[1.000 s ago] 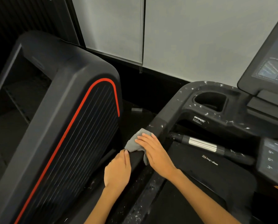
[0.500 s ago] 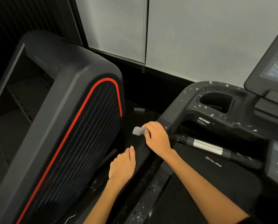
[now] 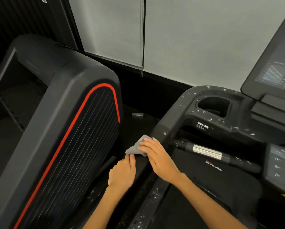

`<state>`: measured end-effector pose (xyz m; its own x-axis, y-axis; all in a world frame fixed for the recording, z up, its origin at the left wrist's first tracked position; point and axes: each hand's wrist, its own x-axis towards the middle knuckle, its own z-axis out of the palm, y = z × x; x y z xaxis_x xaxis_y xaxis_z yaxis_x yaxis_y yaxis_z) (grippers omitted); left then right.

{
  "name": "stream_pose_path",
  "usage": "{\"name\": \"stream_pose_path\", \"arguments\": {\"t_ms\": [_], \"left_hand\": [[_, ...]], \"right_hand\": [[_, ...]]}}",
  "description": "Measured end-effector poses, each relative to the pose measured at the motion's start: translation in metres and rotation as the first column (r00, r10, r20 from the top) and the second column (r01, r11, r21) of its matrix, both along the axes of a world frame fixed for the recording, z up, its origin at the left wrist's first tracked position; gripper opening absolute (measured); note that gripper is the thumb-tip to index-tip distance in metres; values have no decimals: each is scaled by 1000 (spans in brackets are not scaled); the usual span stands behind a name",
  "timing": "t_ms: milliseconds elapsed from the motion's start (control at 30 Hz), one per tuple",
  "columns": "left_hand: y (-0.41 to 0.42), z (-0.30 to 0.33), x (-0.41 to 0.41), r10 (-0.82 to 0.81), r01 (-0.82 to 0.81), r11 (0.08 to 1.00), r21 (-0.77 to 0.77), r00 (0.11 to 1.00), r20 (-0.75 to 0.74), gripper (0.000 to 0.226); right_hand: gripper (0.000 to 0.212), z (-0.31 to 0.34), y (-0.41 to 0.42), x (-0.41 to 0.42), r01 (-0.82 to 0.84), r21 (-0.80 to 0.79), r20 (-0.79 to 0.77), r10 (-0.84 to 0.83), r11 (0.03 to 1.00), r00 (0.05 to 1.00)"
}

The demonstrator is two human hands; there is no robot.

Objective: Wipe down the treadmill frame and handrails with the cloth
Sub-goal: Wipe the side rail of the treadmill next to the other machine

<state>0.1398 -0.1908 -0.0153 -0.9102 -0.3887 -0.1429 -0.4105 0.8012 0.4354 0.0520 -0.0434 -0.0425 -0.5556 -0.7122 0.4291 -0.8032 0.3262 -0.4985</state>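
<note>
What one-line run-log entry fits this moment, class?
step: wiping | right hand: presses cloth on rail | left hand: rests on rail | console: white specks

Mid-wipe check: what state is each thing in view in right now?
Grey cloth, bunched, pressed against the side rail.
Right hand, fingers straight, pressing the cloth.
Left hand, resting on the rail below the cloth.
Side rail, speckled white above the cloth.
Console screen, lit.

bare left hand (image 3: pixel 122 173), bare right hand (image 3: pixel 160 160), bare forearms, short plain fingernails
</note>
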Motion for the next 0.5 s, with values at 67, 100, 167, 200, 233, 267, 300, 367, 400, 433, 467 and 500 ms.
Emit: {"name": "stream_pose_path", "arguments": {"t_ms": [67,100,167,200,233,267,300,367,400,433,467,500], "left_hand": [[3,2,-8,-38,38,999,-9,999,8,38],[6,4,-12,-62,63,998,-24,998,11,38],[13,9,-21,-95,95,994,-46,995,10,36],[15,11,-24,-104,104,994,-44,995,9,36],[17,12,-28,-108,108,993,-47,994,17,35],[18,11,-33,-110,112,992,-62,994,24,34],[18,10,-37,-109,111,991,-81,994,24,34],[19,6,-43,-105,108,989,-102,994,28,35],[19,4,-45,-105,108,988,-111,994,34,36],[18,2,-47,-96,100,990,-102,995,35,36],[18,2,-48,-82,84,993,-78,996,27,36],[18,2,-48,-58,60,997,-50,998,23,37]], "right_hand": [[40,-2,5,-11,9,19,-16,-9,1000,1000],[41,-3,8,-16,17,22,-24,-17,1000,1000],[42,-6,13,-25,46,20,-53,-45,999,998],[43,-8,14,-29,64,15,-71,-63,998,995],[46,-9,14,-32,81,7,-86,-80,997,993],[49,-10,14,-36,99,-7,-97,-99,995,990],[51,-11,14,-40,117,-20,-100,-119,993,988],[50,-14,15,-48,153,-27,-103,-155,988,983],[49,-14,15,-52,170,-26,-101,-171,985,980],[46,-15,15,-57,188,-26,-89,-189,982,978],[42,-15,15,-61,207,-31,-65,-208,978,976],[39,-14,14,-63,232,-38,-32,-234,972,972]]}}
